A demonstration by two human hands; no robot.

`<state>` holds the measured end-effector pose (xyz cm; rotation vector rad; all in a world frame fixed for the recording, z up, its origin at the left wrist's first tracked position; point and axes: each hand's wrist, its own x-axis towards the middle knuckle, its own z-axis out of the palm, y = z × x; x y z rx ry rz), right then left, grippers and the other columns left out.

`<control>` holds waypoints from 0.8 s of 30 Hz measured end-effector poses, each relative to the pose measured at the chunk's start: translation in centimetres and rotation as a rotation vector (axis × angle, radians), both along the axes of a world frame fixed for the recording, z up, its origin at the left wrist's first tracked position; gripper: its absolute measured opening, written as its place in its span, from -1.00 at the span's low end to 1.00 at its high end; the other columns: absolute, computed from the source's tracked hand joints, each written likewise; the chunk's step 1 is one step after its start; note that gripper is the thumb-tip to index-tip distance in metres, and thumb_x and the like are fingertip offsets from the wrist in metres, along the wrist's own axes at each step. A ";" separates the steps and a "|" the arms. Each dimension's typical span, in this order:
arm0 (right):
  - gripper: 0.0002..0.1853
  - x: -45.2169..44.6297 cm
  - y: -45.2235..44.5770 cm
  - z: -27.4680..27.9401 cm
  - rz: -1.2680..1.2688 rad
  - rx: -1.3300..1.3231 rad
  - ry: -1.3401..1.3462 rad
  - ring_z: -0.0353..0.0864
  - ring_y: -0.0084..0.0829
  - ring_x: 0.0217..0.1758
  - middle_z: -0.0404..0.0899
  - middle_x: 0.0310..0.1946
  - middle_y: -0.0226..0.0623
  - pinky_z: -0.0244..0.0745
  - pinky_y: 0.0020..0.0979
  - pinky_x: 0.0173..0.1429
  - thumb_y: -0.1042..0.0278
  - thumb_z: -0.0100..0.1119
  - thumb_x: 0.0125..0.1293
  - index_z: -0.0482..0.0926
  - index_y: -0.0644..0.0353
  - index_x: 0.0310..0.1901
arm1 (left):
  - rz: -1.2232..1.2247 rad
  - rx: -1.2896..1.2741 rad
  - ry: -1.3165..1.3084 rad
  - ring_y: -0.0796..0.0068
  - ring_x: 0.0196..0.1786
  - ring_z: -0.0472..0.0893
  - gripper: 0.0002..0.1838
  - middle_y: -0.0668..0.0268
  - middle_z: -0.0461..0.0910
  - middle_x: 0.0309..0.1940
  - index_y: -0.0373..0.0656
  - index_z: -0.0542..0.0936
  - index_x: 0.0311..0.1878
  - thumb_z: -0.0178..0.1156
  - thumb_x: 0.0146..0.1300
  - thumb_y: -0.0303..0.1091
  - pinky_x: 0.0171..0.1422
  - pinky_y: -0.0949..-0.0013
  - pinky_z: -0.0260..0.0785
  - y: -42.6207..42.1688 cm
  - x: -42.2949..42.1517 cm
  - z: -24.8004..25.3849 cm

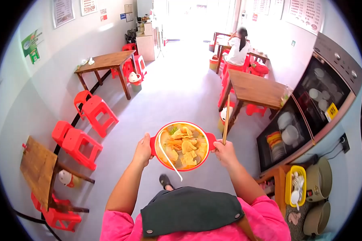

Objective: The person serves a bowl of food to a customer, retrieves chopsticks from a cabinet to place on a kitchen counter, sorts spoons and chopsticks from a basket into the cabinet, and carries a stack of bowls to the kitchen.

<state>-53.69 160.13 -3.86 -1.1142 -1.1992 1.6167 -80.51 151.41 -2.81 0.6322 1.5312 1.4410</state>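
A round red-rimmed bowl of soup, topped with yellow crisp pieces and some greens, is held level in front of my body. My left hand is closed on its left red handle. At the right handle, my right hand is closed too, and it also holds a pair of wooden chopsticks pointing upward. A white spoon rests in the bowl, its long curved handle hanging over the near rim.
Wooden tables and red stools line the left wall. On the right are another table, a seated person, a glass-doored dish cabinet and a yellow basket of spoons. A bright doorway is ahead.
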 end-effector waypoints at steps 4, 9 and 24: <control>-0.86 -4.9 11.0 -2.3 -0.079 0.045 0.129 0.35 -0.63 -0.65 0.45 -0.63 -0.33 0.17 -0.63 -0.61 0.43 0.00 0.09 0.47 0.32 -0.37 | -0.069 0.014 0.037 0.64 -0.84 0.15 -0.54 0.43 0.29 -0.79 -0.14 0.39 -0.47 -0.30 0.31 0.01 -0.80 0.55 -0.03 11.2 -4.8 -0.4; -0.86 -9.2 23.0 -1.8 -0.151 -0.073 0.002 0.17 -0.70 -0.80 0.44 -0.67 -0.35 -0.01 -0.64 -0.77 0.40 -0.01 0.09 0.47 0.29 -0.37 | -0.154 -0.013 0.047 0.66 -0.80 0.17 -0.56 0.44 0.28 -0.74 -0.14 0.35 -0.41 -0.30 0.31 0.03 -0.79 0.55 -0.02 25.8 -10.1 -0.9; -0.87 -22.2 64.2 -3.2 -0.221 -0.015 -0.048 0.21 -0.71 -0.76 0.45 -0.67 -0.38 0.08 -0.64 -0.71 0.38 0.02 0.08 0.47 0.27 -0.41 | -0.219 -0.006 -0.021 0.65 -0.86 0.17 -0.56 0.42 0.33 -0.76 -0.14 0.37 -0.40 -0.29 0.30 0.03 -0.83 0.57 -0.04 69.1 -23.6 -4.5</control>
